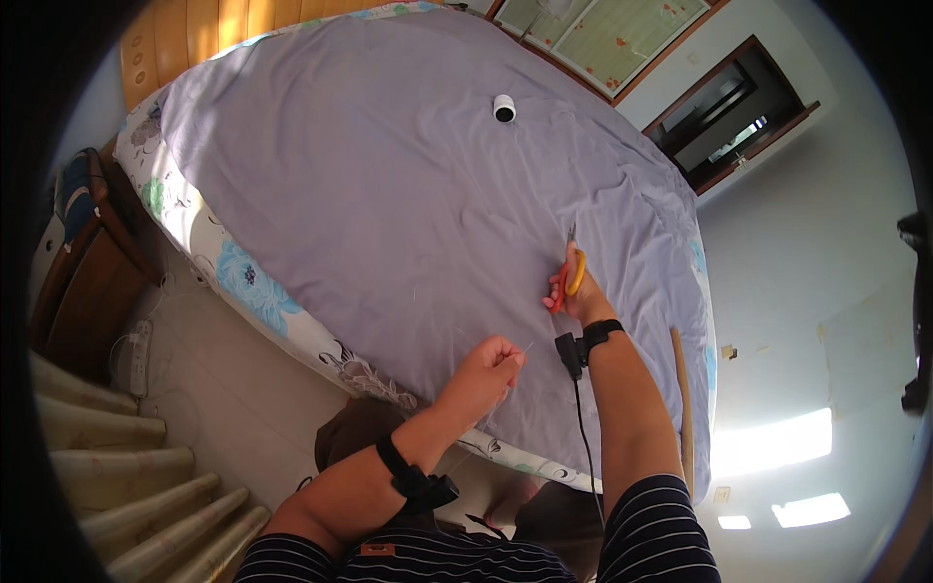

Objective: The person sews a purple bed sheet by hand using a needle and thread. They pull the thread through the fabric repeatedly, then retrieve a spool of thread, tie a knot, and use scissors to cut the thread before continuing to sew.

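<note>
My right hand (579, 291) grips a pair of scissors (574, 271) with one red and one yellow-orange handle loop. Their short blades point away from me, just above the mauve bed sheet (350, 182). Lower and to the left, my left hand (499, 368) is closed in a pinch on a fine pale strand (530, 346); its tip sticks out past the fingertips. Whether that tip is thread or a needle is too small to tell. Another thin thread (461, 464) shows below my left forearm.
A small white cylinder (503, 108) with a dark end lies farther up the bed. Along the right edge rests a wooden stick (683, 401). A cable (583, 423) runs down from my right wrist strap. A power strip (141, 357) and curtain (138, 466) are at left.
</note>
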Demonstrator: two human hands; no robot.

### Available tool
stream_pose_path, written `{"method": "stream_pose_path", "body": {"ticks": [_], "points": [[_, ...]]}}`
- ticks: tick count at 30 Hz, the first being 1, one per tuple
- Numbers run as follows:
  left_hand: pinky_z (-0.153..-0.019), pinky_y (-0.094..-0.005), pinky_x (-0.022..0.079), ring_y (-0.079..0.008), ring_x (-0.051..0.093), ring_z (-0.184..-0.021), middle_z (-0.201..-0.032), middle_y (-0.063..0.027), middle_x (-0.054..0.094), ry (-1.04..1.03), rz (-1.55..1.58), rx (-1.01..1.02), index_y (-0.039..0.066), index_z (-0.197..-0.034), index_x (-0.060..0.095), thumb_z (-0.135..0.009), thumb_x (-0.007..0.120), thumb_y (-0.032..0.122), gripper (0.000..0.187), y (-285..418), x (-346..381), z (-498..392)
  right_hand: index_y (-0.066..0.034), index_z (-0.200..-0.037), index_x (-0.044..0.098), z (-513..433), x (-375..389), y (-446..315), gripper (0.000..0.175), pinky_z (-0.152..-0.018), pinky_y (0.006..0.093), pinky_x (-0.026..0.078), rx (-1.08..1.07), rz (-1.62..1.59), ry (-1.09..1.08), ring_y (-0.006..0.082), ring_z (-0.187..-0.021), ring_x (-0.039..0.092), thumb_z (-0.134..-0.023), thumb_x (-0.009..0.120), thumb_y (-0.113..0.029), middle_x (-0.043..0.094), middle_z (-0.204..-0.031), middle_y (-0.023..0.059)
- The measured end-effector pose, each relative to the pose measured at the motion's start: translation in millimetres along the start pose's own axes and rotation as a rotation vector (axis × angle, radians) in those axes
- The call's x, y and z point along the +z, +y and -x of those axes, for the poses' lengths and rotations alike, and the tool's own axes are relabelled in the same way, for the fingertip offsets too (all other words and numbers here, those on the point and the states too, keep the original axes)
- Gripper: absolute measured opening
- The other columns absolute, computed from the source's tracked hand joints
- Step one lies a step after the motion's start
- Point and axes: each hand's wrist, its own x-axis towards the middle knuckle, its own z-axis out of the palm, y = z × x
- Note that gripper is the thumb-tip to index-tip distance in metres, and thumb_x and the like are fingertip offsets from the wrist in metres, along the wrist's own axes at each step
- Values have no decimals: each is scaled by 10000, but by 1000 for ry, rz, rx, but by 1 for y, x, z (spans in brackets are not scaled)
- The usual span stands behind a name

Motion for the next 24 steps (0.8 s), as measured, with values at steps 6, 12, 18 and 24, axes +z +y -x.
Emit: {"method": "stream_pose_path", "body": {"ticks": [6, 12, 18, 24], "points": [[-515, -212, 346, -40, 387, -569, -702, 24, 497, 2, -6, -9, 71, -938, 532, -965, 555, 178, 113, 2, 0, 0, -42, -940, 477, -4, 8, 4, 744, -469, 316, 467, -105, 55, 41, 156, -488, 428, -817, 476, -776, 464, -750, 64], [-493, -212, 333, -45, 384, -560, -707, 17, 493, 48, 1, -26, 64, -951, 535, -948, 569, 181, 122, 4, -5, -2, -19, -907, 496, 26, -5, 2, 724, -414, 274, 403, -148, 50, -18, 138, -439, 406, -832, 506, -739, 411, -606, 34], [-499, -201, 315, -31, 350, -552, -690, 28, 473, 44, 38, 30, 76, -953, 540, -966, 553, 174, 99, 6, -10, -1, -8, -859, 542, 50, -97, -11, 688, -403, 311, 416, -282, 357, 205, 178, -464, 518, -816, 578, -694, 467, -580, 46], [-490, -199, 310, -36, 378, -567, -700, 28, 484, 46, 28, 68, 82, -939, 544, -954, 580, 176, 101, 5, -13, -2, 65, -952, 641, 49, -190, 27, 525, -813, 421, 527, -369, 1122, 629, 384, -932, 652, -787, 712, -429, 666, -970, 265]]}}
